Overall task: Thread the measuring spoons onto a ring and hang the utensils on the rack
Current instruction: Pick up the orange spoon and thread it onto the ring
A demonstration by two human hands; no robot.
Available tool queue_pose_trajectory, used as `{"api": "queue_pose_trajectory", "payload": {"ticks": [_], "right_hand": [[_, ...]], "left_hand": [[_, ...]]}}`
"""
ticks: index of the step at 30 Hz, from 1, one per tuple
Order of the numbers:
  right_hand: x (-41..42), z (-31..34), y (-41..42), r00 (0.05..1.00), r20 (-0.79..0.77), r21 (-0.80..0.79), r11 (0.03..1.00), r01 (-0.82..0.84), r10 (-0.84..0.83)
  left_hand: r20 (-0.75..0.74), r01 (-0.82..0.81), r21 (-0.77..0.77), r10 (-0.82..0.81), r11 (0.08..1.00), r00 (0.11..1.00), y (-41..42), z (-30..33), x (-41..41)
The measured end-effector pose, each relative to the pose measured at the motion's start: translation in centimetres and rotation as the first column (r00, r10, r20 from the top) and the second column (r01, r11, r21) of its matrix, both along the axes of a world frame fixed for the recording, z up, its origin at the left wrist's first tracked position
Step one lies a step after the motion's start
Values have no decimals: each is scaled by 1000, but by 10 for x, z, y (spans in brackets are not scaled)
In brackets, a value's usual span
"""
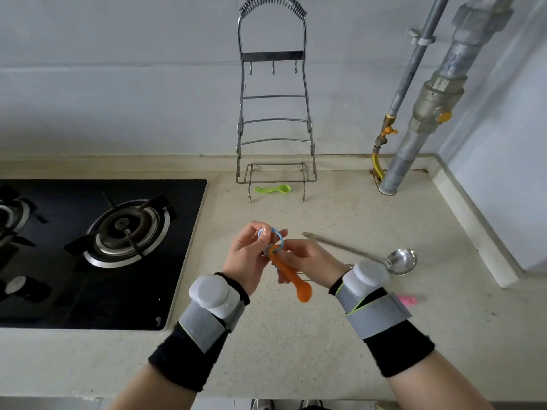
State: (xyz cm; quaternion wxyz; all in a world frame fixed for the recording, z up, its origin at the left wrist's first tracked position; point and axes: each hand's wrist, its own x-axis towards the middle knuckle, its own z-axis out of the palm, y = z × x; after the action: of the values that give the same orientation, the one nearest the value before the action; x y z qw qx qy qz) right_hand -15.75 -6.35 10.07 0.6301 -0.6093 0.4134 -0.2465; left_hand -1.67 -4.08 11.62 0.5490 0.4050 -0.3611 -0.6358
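Note:
My left hand [247, 257] pinches a light blue ring [280, 238] above the counter's middle. My right hand [307, 260] grips the handle of an orange measuring spoon [297, 284], whose handle end meets the ring and whose bowl hangs down toward me. A green measuring spoon [273, 189] lies flat under the front of the wire rack [273, 113]. The rack stands against the back wall, its three hooks [273, 69] bare. A steel ladle [398, 260] lies on the counter to the right of my hands. A pink item [408, 299] peeks out behind my right wrist band.
A black gas hob [97, 250] with burners fills the left of the counter [325, 350]. Grey pipes [426, 93] with yellow valves rise in the back right corner. A raised ledge [473, 226] borders the right side.

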Motion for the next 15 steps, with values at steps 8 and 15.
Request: {"api": "queue_pose_trajectory", "payload": {"ticks": [8,15], "right_hand": [[11,-13,-12,886,-225,-227,906,356,-405],[23,-15,-44,905,-314,-168,955,245,-287]], "left_hand": [[-101,-5,120,17,993,995,-2,-7,5],[45,-253,161,249,954,967,-23,-15,17]]}}
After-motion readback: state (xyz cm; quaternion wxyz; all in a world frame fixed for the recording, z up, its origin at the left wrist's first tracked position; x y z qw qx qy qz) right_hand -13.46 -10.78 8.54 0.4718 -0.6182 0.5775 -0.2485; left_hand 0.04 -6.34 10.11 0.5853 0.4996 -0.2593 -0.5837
